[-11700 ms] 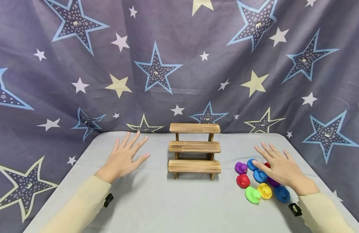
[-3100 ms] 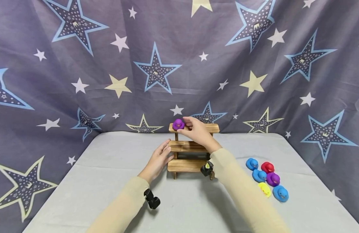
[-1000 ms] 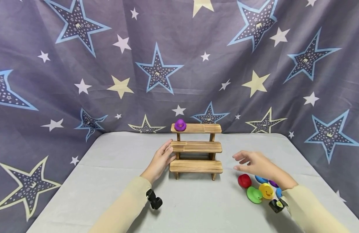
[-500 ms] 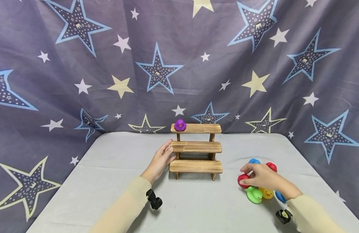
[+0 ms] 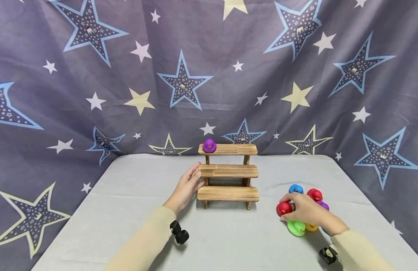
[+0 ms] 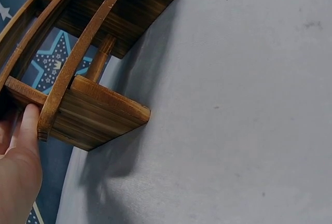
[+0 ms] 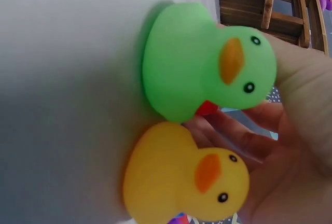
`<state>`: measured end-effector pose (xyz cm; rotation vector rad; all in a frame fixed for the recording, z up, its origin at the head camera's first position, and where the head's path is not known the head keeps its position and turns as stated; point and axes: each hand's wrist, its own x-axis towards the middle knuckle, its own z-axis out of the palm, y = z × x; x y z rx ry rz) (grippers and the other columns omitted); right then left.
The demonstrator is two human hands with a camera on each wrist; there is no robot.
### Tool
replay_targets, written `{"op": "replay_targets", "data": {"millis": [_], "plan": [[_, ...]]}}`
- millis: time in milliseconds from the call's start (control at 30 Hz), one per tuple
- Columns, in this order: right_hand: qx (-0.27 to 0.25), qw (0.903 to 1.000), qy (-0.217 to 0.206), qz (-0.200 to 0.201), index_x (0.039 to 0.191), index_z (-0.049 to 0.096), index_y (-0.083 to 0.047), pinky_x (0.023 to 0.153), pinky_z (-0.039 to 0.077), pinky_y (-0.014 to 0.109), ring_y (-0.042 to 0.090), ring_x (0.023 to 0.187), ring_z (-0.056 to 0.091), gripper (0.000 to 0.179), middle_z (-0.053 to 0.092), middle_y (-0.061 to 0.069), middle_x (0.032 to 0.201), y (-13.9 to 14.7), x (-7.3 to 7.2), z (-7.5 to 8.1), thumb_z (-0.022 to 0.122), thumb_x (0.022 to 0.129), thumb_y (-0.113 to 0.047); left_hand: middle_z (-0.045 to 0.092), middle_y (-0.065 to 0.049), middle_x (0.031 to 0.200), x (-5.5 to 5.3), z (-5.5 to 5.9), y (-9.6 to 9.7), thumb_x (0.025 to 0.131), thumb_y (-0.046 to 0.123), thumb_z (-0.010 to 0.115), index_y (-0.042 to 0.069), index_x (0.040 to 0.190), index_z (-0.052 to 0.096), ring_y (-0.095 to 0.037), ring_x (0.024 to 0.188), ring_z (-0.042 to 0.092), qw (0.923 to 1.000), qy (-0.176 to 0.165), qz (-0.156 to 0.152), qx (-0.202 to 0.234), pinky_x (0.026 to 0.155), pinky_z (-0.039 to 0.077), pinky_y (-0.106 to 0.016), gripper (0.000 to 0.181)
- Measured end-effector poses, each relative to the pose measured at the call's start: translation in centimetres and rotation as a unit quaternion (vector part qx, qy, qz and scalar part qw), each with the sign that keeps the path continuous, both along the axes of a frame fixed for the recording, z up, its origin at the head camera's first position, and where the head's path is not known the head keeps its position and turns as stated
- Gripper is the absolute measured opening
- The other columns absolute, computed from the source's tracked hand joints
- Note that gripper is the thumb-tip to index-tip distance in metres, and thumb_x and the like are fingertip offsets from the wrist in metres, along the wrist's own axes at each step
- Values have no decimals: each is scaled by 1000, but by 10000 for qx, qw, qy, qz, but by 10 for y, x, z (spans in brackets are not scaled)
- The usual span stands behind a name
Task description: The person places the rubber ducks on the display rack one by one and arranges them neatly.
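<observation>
A three-tier wooden shelf (image 5: 227, 194) stands mid-table, a purple rubber duck (image 5: 209, 146) at the left end of its top tier. My left hand (image 5: 185, 188) touches the shelf's left side by the middle tier, fingers fairly straight; in the left wrist view a fingertip (image 6: 31, 114) rests against the wood. To the right, my right hand (image 5: 305, 209) pinches a red rubber duck (image 5: 283, 209) between thumb and fingers, low at the table. A green duck (image 7: 176, 63) and a yellow duck (image 7: 161, 175) sit right beside that hand, largely hiding the red one in the right wrist view.
Behind my right hand lie a blue duck (image 5: 296, 189), a second red duck (image 5: 314, 194) and another purple duck (image 5: 323, 205), partly covered. A grey cloth (image 5: 134, 222) covers the table; a star-patterned curtain (image 5: 256, 45) hangs behind and at both sides.
Both hands were spread apart over the table at first. The purple duck went onto the top tier, and my left hand came to the shelf. Lately my right hand returned and lowered onto the red duck.
</observation>
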<state>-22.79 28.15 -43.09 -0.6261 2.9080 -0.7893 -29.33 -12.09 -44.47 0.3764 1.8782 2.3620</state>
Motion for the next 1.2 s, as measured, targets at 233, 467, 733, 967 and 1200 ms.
{"op": "replay_targets", "data": {"millis": [233, 467, 733, 967, 1200], "plan": [[-38, 10000, -41, -33, 103, 66, -7, 71, 54, 34, 15, 82, 56, 44, 64, -1, 97, -2, 2, -2, 92, 72, -25, 24, -25, 160, 0, -2, 0, 108, 12, 44, 4, 159, 22, -37, 144, 31, 10000, -40, 6, -24, 114, 40, -44, 56], [20, 10000, 27, 17, 104, 67, -7, 70, 54, 32, 14, 81, 56, 43, 64, -1, 97, -2, 2, -1, 91, 73, -24, 26, -26, 159, -1, -2, 1, 108, 11, 44, 2, 159, 20, -39, 143, 32, 10000, 32, 0, -2, 114, 40, -44, 57], [132, 9996, 263, -41, 106, 68, -7, 70, 55, 32, 14, 83, 57, 43, 65, -2, 98, -1, 1, 1, 91, 73, -24, 27, -24, 159, 0, -2, 1, 108, 12, 45, 3, 159, 22, -37, 143, 33, 10000, -29, 26, -22, 114, 41, -42, 56], [148, 9996, 233, -41, 110, 69, -6, 64, 51, 27, 12, 77, 55, 44, 62, -4, 92, -3, 1, 10, 89, 76, -24, 25, -25, 159, 0, 0, 0, 108, 11, 44, 1, 159, 20, -38, 144, 31, 10000, 9, -11, 34, 114, 39, -45, 57], [-35, 9994, 325, -65, 111, 68, -7, 65, 55, 27, 12, 78, 61, 42, 66, -2, 94, -8, -1, 24, 88, 77, -23, 25, -25, 159, 0, -2, -1, 108, 11, 44, 3, 159, 21, -38, 144, 31, 10000, 21, -22, 68, 115, 39, -44, 57]]}}
